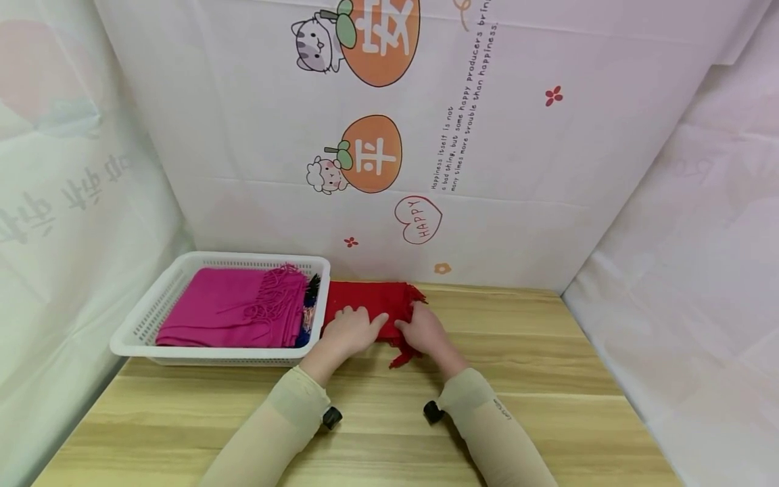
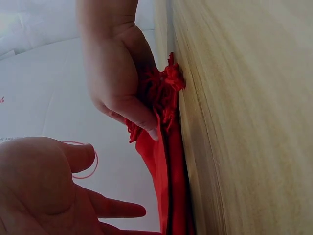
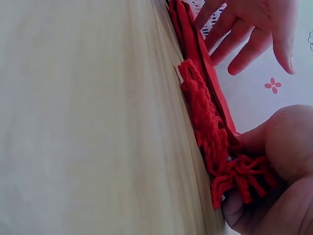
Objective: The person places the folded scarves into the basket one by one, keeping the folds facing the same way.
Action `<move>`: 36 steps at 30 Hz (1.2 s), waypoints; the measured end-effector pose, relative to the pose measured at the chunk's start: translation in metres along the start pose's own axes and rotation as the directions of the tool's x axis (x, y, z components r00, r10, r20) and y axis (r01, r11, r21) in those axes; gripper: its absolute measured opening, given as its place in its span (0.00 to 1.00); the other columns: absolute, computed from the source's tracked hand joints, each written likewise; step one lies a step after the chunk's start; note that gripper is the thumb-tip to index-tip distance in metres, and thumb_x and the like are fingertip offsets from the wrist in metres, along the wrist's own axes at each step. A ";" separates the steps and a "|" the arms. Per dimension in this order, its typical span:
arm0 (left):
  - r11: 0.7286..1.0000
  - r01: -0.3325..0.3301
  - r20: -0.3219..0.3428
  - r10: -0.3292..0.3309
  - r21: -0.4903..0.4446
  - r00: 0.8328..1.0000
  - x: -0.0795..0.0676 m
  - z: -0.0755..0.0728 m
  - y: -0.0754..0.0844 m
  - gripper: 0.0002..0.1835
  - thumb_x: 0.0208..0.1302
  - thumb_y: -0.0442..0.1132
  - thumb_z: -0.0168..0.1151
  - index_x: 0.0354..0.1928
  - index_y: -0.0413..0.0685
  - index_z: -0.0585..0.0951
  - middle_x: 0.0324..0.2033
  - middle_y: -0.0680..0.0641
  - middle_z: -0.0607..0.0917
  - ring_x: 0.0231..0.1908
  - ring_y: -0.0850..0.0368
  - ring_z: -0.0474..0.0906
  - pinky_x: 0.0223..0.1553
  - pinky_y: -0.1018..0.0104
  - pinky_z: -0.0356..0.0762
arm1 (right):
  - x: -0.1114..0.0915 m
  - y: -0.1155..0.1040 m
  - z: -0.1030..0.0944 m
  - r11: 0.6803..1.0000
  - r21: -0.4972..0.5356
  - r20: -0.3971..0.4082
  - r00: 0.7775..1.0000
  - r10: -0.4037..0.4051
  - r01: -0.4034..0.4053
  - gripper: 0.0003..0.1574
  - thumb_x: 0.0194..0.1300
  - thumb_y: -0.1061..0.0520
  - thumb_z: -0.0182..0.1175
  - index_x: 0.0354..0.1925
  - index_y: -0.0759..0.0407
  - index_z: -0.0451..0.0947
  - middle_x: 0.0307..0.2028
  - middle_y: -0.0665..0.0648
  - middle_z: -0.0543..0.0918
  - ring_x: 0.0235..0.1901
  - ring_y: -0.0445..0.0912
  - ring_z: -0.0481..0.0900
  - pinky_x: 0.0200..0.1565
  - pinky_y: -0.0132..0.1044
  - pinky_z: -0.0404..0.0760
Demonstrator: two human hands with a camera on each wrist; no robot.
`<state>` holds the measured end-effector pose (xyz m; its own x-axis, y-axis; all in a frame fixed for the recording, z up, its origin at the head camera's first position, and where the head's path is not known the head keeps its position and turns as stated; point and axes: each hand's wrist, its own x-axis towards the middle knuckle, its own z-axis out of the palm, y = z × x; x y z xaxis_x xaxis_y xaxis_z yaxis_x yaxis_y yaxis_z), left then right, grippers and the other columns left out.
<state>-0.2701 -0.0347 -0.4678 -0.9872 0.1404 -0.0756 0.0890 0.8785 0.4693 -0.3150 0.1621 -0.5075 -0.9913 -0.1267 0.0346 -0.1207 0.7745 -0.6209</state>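
Note:
A folded red scarf (image 1: 368, 297) with fringe lies on the table beside the basket. My right hand (image 1: 424, 330) grips its fringed right end; in the right wrist view, the thumb is on top and fingers curl under the red fringe (image 3: 205, 127). My left hand (image 1: 351, 331) is over the scarf's left part, its fingers spread and fairly straight in the left wrist view, fingertips close at the scarf's upper face. Some of the fringe hangs loose toward the front of the table.
A white plastic basket (image 1: 130, 345) stands at the left, right next to the red scarf. Inside lies a folded magenta scarf (image 1: 213, 308) with fringe, and dark and multicoloured fringes (image 1: 309, 311) show at its right. Behind the wooden table (image 1: 389, 433) rises a printed white cloth wall (image 1: 505, 223).

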 end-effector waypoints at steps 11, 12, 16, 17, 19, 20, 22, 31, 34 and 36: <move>1.000 -0.003 0.000 0.003 0.014 1.000 -0.002 -0.002 -0.002 0.43 0.86 0.67 0.48 0.78 0.33 0.75 0.76 0.27 0.73 0.77 0.28 0.67 0.72 0.29 0.73 | -0.001 0.003 -0.019 0.999 -0.017 -0.002 0.999 0.051 -0.051 0.35 0.73 0.56 0.69 0.69 0.76 0.74 0.64 0.71 0.84 0.62 0.64 0.83 0.66 0.59 0.83; 1.000 -0.004 -0.003 0.004 0.016 1.000 -0.002 -0.001 -0.002 0.43 0.86 0.67 0.48 0.77 0.33 0.75 0.75 0.27 0.73 0.76 0.28 0.68 0.72 0.30 0.74 | -0.001 0.003 -0.022 0.998 -0.026 0.005 0.999 0.053 -0.053 0.35 0.72 0.57 0.69 0.69 0.76 0.74 0.64 0.71 0.84 0.62 0.64 0.83 0.65 0.59 0.83; 1.000 -0.005 -0.016 0.005 0.024 1.000 -0.002 -0.002 -0.002 0.43 0.86 0.67 0.48 0.75 0.31 0.77 0.71 0.26 0.75 0.73 0.30 0.70 0.70 0.33 0.76 | -0.002 0.006 -0.031 0.996 -0.078 0.036 0.998 0.054 -0.051 0.37 0.72 0.57 0.67 0.70 0.77 0.73 0.66 0.72 0.83 0.62 0.64 0.83 0.65 0.58 0.83; 1.000 -0.005 -0.019 0.006 0.025 1.000 -0.002 -0.002 -0.002 0.43 0.86 0.67 0.49 0.74 0.31 0.77 0.71 0.26 0.75 0.72 0.30 0.70 0.70 0.33 0.76 | -0.002 0.006 -0.033 0.995 -0.087 0.043 0.998 0.053 -0.049 0.37 0.71 0.58 0.67 0.70 0.78 0.73 0.65 0.72 0.83 0.62 0.64 0.84 0.65 0.58 0.84; 1.000 -0.006 -0.023 0.007 0.028 1.000 -0.002 -0.001 -0.002 0.43 0.85 0.67 0.50 0.73 0.30 0.77 0.70 0.26 0.76 0.73 0.30 0.70 0.72 0.34 0.74 | -0.003 0.006 -0.037 0.994 -0.102 0.058 0.997 0.054 -0.048 0.37 0.71 0.58 0.67 0.70 0.78 0.72 0.65 0.72 0.83 0.60 0.63 0.84 0.64 0.58 0.84; 1.000 -0.006 -0.022 0.006 0.029 1.000 -0.002 -0.001 -0.002 0.43 0.85 0.67 0.51 0.74 0.29 0.77 0.71 0.25 0.75 0.74 0.29 0.69 0.73 0.34 0.73 | -0.003 0.006 -0.039 0.993 -0.104 0.065 0.996 0.056 -0.049 0.38 0.70 0.59 0.67 0.70 0.79 0.72 0.65 0.72 0.83 0.60 0.63 0.84 0.64 0.58 0.84; 0.999 -0.003 -0.022 0.004 0.033 1.000 -0.002 -0.001 -0.002 0.44 0.84 0.66 0.53 0.74 0.28 0.76 0.73 0.25 0.74 0.76 0.28 0.67 0.75 0.34 0.70 | -0.004 0.007 -0.042 0.992 -0.112 0.084 0.994 0.064 -0.055 0.38 0.70 0.59 0.67 0.70 0.79 0.71 0.64 0.72 0.83 0.58 0.62 0.84 0.63 0.57 0.85; 0.998 0.028 -0.042 -0.026 0.057 0.999 0.000 0.004 -0.003 0.46 0.81 0.67 0.59 0.74 0.27 0.75 0.71 0.25 0.74 0.73 0.27 0.70 0.70 0.33 0.77 | -0.005 0.011 -0.050 0.990 -0.115 0.147 0.985 0.092 -0.076 0.42 0.71 0.59 0.69 0.73 0.80 0.68 0.68 0.74 0.80 0.63 0.63 0.81 0.67 0.57 0.81; 0.997 0.039 -0.051 -0.036 0.066 0.998 0.002 0.006 -0.003 0.46 0.80 0.68 0.60 0.73 0.27 0.75 0.69 0.26 0.76 0.70 0.28 0.73 0.67 0.33 0.80 | -0.006 0.012 -0.051 0.991 -0.110 0.160 0.983 0.094 -0.077 0.43 0.71 0.59 0.69 0.74 0.80 0.67 0.70 0.75 0.78 0.66 0.65 0.80 0.69 0.58 0.80; 0.997 0.047 -0.054 -0.043 0.069 0.998 0.003 0.008 -0.003 0.46 0.79 0.67 0.61 0.73 0.27 0.76 0.67 0.26 0.76 0.67 0.30 0.75 0.64 0.33 0.81 | -0.006 0.013 -0.053 0.992 -0.100 0.167 0.981 0.094 -0.078 0.44 0.71 0.59 0.69 0.75 0.81 0.66 0.71 0.75 0.77 0.68 0.65 0.79 0.69 0.58 0.79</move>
<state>-0.2724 -0.0337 -0.4763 -0.9959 0.0772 -0.0479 0.0514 0.9135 0.4036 -0.3135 0.2054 -0.4746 -0.9756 -0.1548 -0.1556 -0.0472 0.8404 -0.5399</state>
